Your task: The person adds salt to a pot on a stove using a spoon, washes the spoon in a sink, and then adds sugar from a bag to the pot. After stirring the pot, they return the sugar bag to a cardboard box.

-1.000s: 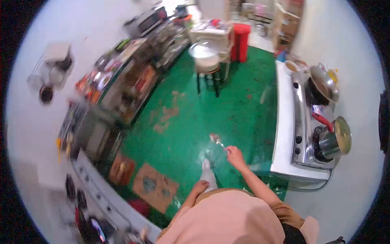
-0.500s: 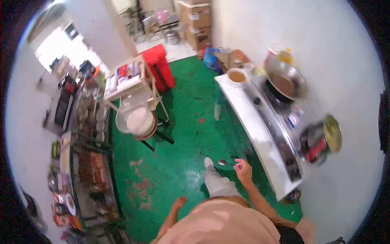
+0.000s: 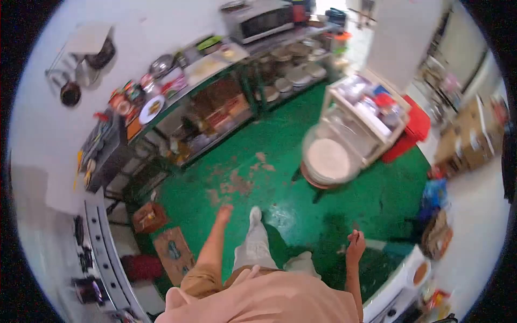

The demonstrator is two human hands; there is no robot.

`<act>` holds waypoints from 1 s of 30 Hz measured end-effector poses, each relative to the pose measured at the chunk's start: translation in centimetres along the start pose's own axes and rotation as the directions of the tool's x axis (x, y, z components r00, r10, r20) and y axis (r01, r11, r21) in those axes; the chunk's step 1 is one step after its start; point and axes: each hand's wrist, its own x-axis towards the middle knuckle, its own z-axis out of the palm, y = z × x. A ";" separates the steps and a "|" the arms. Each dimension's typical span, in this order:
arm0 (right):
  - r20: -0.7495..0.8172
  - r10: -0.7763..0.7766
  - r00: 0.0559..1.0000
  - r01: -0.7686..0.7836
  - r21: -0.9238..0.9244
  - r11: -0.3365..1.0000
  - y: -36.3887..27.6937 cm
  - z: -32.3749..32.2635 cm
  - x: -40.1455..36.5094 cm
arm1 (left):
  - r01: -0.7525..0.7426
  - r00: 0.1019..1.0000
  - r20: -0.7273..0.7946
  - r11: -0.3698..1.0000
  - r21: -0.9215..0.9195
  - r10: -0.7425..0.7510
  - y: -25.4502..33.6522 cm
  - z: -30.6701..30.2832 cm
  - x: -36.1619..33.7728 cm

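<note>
My right hand (image 3: 355, 245) hangs low on the right over the green floor, its fingers closed. It holds a spoon, which is smeared and hard to make out beside the fingers. In front of my left leg, my left hand (image 3: 225, 212) hangs above the floor, touching nothing I can see. Motion blur hides how its fingers are set. The closest thing to my right hand is a white counter (image 3: 396, 274) at the lower right, bearing a bowl (image 3: 421, 273) of brown liquid.
Ahead stands a tub of pale contents (image 3: 328, 160) on a stool, beside a wooden rack (image 3: 371, 129) and a red bin (image 3: 410, 129). A metal table (image 3: 188, 89) with a plate (image 3: 152, 109) runs along the left wall. A stove (image 3: 99, 247) and a cardboard box (image 3: 173, 253) are at lower left.
My view has turned left, bringing the left-hand shelves and stove into sight. The wok and most of the white counter have left view. My left hand has swung forward.
</note>
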 end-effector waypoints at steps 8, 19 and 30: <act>0.423 -0.151 0.893 0.213 -0.102 0.972 -11.7 21.5 5.9 | -0.240 0.948 -0.296 0.343 -0.908 -0.120 17.2 -21.6 22.2; 0.721 -0.225 0.655 0.382 -0.060 0.922 -29.5 46.0 11.2 | -0.358 0.912 -0.343 -0.028 -0.933 -0.225 30.0 -41.0 47.3; 0.624 0.010 0.782 0.222 -0.293 0.930 -30.4 49.0 15.4 | -0.469 0.795 -0.510 0.202 -0.860 -0.329 28.0 -38.8 42.3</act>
